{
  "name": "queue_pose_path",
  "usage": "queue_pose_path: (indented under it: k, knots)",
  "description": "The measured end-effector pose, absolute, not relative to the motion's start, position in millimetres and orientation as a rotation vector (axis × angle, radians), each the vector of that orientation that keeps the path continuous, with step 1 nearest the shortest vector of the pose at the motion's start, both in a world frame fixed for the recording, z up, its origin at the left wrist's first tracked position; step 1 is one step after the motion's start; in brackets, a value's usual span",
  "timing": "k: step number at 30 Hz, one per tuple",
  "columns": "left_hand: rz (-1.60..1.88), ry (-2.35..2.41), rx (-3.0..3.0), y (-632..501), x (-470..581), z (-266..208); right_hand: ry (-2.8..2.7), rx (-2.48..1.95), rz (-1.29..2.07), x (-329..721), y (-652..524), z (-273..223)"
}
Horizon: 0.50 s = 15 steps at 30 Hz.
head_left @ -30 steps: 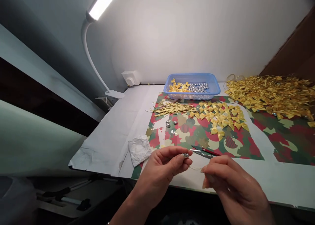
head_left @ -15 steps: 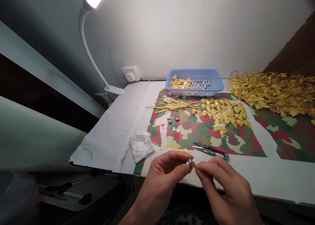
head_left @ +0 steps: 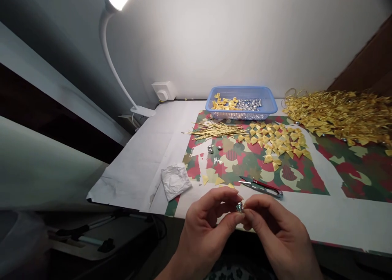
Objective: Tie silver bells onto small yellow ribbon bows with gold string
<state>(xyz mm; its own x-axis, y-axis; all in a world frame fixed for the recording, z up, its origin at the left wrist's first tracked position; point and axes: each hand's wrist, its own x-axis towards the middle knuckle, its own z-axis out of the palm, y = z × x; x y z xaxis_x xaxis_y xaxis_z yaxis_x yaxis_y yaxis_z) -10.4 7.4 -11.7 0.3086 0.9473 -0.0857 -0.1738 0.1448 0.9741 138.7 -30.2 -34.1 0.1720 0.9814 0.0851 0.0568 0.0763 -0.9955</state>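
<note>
A small shiny silver bell (head_left: 239,207) is pinched between the fingertips of both hands at the table's front edge. My left hand (head_left: 211,220) grips it from the left with thumb and index finger. From the right, the thumb and fingers of my right hand (head_left: 275,227) close on it too. Just beyond them lies a pair of thread snips (head_left: 261,187) with a red and dark handle. Small yellow ribbon scraps (head_left: 219,181) rest near my left fingers. Two or three more silver bells (head_left: 210,149) sit farther back on the camouflage-patterned sheet (head_left: 241,159).
A blue basket (head_left: 245,115) at the back holds yellow bows and silver bells. Before it lie gold twist ties (head_left: 219,131) and many yellow bows (head_left: 281,139). Gold pieces form a heap (head_left: 346,112) at right. Crumpled tissue (head_left: 176,182) and a lamp (head_left: 112,63) are at left.
My right fingers have moved in against the bell, and both hands now meet around it. The bell has turned and shifted slightly right and down.
</note>
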Motion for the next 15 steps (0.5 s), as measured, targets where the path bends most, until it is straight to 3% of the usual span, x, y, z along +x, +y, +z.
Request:
queue_pose_path:
  k: [8, 15]
  knots:
    - [1.035, 0.921, 1.821, 11.8, -12.0, -17.5, -1.107, -1.191, 1.156, 141.3, -25.8, -45.2]
    - [0.931, 0.920, 1.927, 13.9, -12.2, -16.3, -1.161, -1.285, 1.060, 140.2, -24.8, -42.9]
